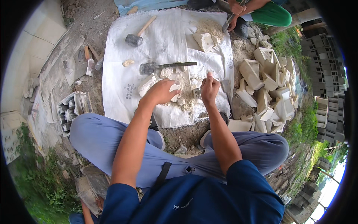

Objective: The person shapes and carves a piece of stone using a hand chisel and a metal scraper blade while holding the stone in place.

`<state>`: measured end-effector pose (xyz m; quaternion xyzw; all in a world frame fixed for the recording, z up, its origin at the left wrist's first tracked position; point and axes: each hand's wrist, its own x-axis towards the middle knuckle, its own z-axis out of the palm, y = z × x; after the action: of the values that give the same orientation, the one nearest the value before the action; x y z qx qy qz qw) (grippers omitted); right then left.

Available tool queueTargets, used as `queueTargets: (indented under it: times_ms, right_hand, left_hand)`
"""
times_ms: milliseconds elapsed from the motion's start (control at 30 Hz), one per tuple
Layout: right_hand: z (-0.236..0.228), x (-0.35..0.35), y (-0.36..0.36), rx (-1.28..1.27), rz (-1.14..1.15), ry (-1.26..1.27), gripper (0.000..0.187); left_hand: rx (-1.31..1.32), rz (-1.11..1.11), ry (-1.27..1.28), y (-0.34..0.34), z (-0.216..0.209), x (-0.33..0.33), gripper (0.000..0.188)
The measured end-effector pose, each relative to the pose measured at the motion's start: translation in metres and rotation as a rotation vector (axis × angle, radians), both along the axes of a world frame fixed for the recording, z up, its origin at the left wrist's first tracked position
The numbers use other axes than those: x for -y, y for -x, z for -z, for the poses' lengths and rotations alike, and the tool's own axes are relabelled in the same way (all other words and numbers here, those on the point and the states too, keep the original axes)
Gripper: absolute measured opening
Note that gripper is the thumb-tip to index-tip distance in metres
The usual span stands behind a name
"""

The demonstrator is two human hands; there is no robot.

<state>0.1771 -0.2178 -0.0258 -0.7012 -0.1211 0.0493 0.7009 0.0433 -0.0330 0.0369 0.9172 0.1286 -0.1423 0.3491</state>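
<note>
1. Hands first: the left hand [163, 92] lies palm down, fingers curled over a pale stone block [175, 93], pinning it to the white woven sheet [123, 67]. How tightly it grips cannot be told.
2. The right hand [209, 89] is closed in a fist around a short metal tool [197, 92], whose tip points at the same block, just beside the left fingers. What kind of tool it is cannot be told.
3. Around the block sits a mound of pale chips and powder [186, 100]. A hatchet-like tool with a dark handle [164, 67] lies just beyond it, and a mallet with a wooden handle [138, 35] lies farther off on the sheet.
4. To the right, off the sheet, is a heap of rough-cut stone pieces [264, 86]. At the top edge another person's hands [235, 11] work with a tool of their own.
5. Risk, as a judgement: the tool tip is very close to the left fingers, so a slip off the hard surface could cut them.
6. The block rests on loose rubble, so it could rock or shift under pressure and spoil the cut.
7. Brittle stone may split where it should not, and flying chips or dust could reach bare arms and eyes.
</note>
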Motion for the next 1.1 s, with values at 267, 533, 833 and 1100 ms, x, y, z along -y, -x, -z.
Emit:
queueTargets:
  times_ms: [267,533,833,1100]
  right_hand:
    - [-0.084,-0.006,-0.002,-0.101,-0.019,-0.186,0.062]
    - [-0.006,0.001,0.007,-0.049,-0.005,-0.051,0.061]
    - [-0.051,-0.005,-0.004,-0.031,0.000,-0.106,0.066]
    - [-0.052,-0.007,-0.003,-0.089,-0.019,-0.184,0.060]
  left_hand:
    - [0.084,0.001,0.001,0.009,-0.010,-0.004,0.047]
    - [-0.007,-0.015,0.000,0.017,0.013,-0.006,0.048]
    - [0.095,-0.013,0.044,0.007,-0.017,-0.003,0.046]
    - [0.034,-0.022,0.008,0.013,0.007,-0.014,0.052]
